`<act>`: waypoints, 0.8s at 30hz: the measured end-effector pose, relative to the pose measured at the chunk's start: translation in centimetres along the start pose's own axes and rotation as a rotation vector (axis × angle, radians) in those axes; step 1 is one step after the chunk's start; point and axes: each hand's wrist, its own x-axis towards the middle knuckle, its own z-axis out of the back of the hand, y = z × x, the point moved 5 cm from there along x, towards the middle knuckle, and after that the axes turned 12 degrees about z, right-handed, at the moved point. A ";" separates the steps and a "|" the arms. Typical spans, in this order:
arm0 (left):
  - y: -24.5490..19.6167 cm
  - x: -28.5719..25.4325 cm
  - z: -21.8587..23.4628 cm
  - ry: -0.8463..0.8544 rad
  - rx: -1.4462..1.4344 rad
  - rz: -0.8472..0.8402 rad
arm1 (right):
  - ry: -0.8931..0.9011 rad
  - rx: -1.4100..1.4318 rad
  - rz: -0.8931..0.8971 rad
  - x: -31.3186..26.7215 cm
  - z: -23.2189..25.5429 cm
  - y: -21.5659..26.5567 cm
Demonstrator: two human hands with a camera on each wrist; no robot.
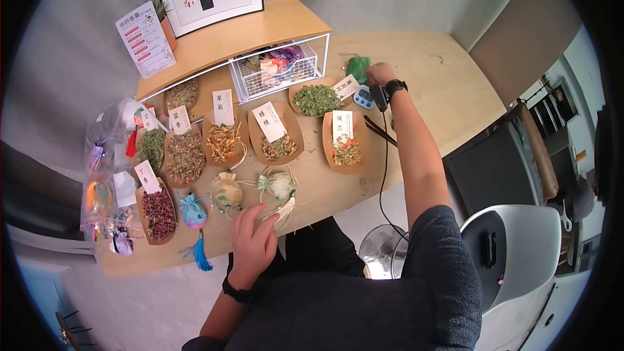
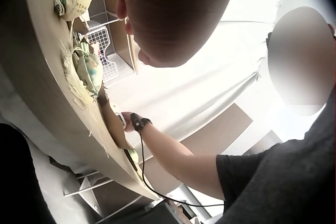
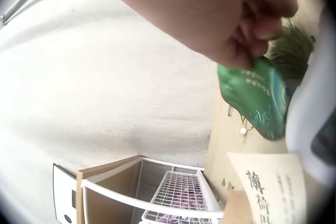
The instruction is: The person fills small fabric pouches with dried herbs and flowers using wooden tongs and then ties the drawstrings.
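Note:
My right hand (image 1: 380,73), at the back of the table, pinches a shiny green sachet (image 3: 252,98) by its edge between curled fingers. Dark green tassel threads (image 3: 291,50) spread beside those fingers in the right wrist view. A blue-and-white digital timer (image 1: 364,97) sits just in front of that hand. My left hand (image 1: 253,247) hovers at the table's front edge, its fingers loosely bent and holding nothing. Nearest to it is a cream-and-green drawstring sachet (image 1: 277,184) with a cream tassel (image 1: 285,212). A tan drawstring sachet (image 1: 227,190) lies to its left.
Several brown paper trays of dried herbs with labels, such as the rosebud tray (image 1: 158,214), cover the table's left and middle. A blue sachet (image 1: 193,211) lies near the front edge. Behind stands a wooden shelf (image 1: 273,18) over a white wire basket (image 1: 276,79). A black cable (image 1: 384,175) hangs from the right wrist.

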 end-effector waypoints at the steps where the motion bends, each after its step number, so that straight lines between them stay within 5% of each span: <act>1: 0.1 0.0 0.0 0.004 -0.008 -0.001 | -0.050 0.151 0.046 -0.9 0.2 0.9; 6: 0.5 0.6 -0.4 -0.002 -0.027 -0.032 | -0.208 0.359 0.269 -8.9 2.4 10.5; 10: 0.3 2.6 -0.8 0.014 -0.059 -0.068 | -0.186 0.311 0.497 -14.9 2.8 16.2; 14: -0.7 6.5 -0.6 0.071 -0.231 -0.033 | -0.137 0.411 0.518 -22.9 0.7 22.1; 16: -1.3 8.4 -0.6 0.081 -0.289 0.028 | -0.121 0.572 0.528 -25.1 -1.6 22.9; 22: -0.5 13.5 -4.1 0.096 -0.608 0.157 | -0.203 0.395 0.597 -32.4 -8.6 24.1; 24: 0.3 13.7 -5.0 0.295 -0.844 0.258 | -0.150 0.252 0.634 -34.6 -9.8 25.1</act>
